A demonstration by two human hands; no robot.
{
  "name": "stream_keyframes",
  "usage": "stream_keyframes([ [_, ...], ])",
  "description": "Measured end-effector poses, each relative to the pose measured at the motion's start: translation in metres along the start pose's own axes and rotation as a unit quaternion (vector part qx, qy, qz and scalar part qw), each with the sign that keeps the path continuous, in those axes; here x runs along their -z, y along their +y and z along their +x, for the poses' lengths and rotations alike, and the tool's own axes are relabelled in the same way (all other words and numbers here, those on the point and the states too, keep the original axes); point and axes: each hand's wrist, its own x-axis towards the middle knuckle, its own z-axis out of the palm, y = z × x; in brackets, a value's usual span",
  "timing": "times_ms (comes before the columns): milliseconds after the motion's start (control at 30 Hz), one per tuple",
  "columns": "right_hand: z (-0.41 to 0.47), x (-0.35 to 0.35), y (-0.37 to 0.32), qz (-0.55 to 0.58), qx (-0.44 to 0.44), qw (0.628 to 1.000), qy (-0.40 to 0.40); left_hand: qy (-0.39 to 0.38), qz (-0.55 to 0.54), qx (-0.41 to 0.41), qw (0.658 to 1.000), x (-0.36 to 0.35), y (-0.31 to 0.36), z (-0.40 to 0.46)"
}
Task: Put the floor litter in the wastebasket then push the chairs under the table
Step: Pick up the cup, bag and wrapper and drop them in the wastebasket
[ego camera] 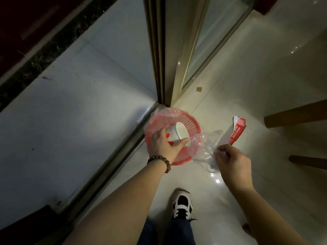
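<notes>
Paper cup (178, 132) mouth apparently tilts toward wastebasket (192, 122).

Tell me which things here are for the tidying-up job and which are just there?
For the job:
- red wastebasket with its clear liner
- paper cup in the left hand, over the basket
- clear plastic bag and red-and-white wrapper in the right hand
- small brown scrap on the floor
- wooden chair legs

Just there:
- sliding door frame
- bead bracelet
- shoe

glossy pale floor tiles (247, 96) meet a glass sliding door (212, 32).
</notes>
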Motion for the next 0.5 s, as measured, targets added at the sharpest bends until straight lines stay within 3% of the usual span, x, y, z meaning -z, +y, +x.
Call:
stream_keyframes([
  [200,0.021,-0.024,0.026,-0.028,0.036,0.998,-0.035,-0.002,-0.013,0.020,1.000,-0.020,-0.016,0.031],
  [400,0.038,-0.069,-0.011,-0.053,0.126,0.987,-0.080,0.040,-0.103,0.025,0.994,0.012,-0.050,0.012],
  [500,0.056,-0.113,-0.019,-0.062,0.130,0.984,-0.105,0.052,-0.097,0.035,0.993,0.028,-0.061,0.009],
])
